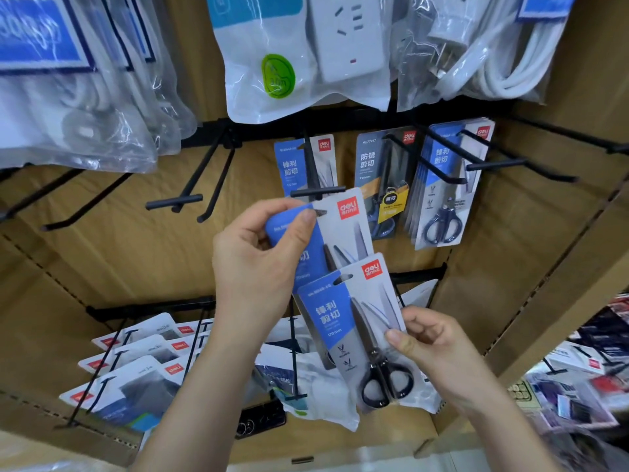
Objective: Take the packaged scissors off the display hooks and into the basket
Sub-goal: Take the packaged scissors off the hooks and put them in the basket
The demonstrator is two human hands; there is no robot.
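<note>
The left hand (252, 264) pinched the upper pack (343, 233) of scissors at its top left corner, thumb pressed on the blue card. The pack's top edge sat just under the crossbar of a hook (318, 191). The right hand (439, 345) gripped the lower pack (340, 321) by its right edge, thumb on the front. Its top overlapped the upper pack's bottom edge. A hung pack (289, 165) sat farther back on that hook. A stack (442, 199) hung near the upper pack's right edge. Bags (306, 63) hung above, and bare hooks (190, 185) jutted out at left.
</note>
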